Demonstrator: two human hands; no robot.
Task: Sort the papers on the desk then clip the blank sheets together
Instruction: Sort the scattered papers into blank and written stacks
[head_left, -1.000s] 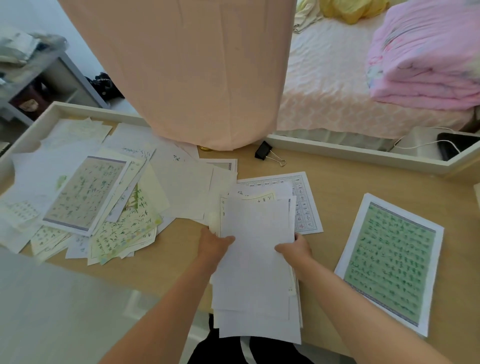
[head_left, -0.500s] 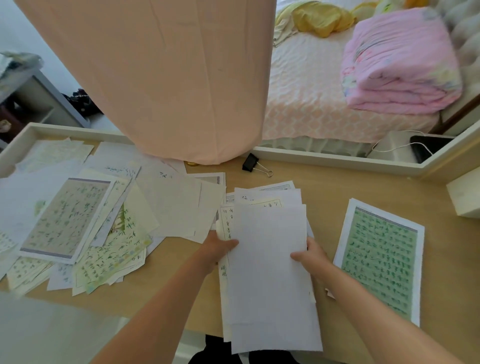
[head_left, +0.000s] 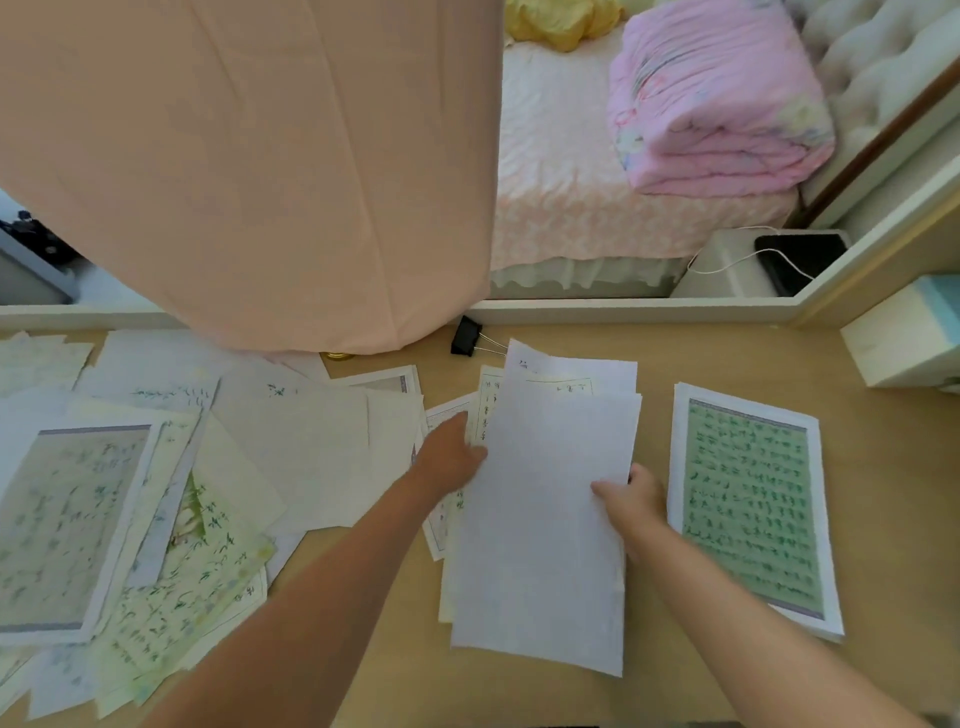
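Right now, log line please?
phase: sorting | left hand: grips paper stack | right hand: grips paper stack | binder clip: untouched on desk

Bare desk (head_left: 883, 467) far right, loose papers (head_left: 156, 493) crowding left, curtain (head_left: 260, 171) overhanging

Two bare forearms and two bare hands, uncovered from fingertips to frame edge.
Left hand (head_left: 451, 453): back visible, smooth, short rounded thumb, nails too small to read.
Right hand (head_left: 632, 498): motion-blurred, only thumb outline and rounded knuckles readable.
Left forearm (head_left: 311, 597): long, widest at bottom edge, tapers to bare wrist.
Right forearm (head_left: 737, 618): same taper, edges soft with blur, bare wrist.
Thin dark sliver (head_left: 571, 725) at bottom edge between forearms; cannot tell whether clothing.
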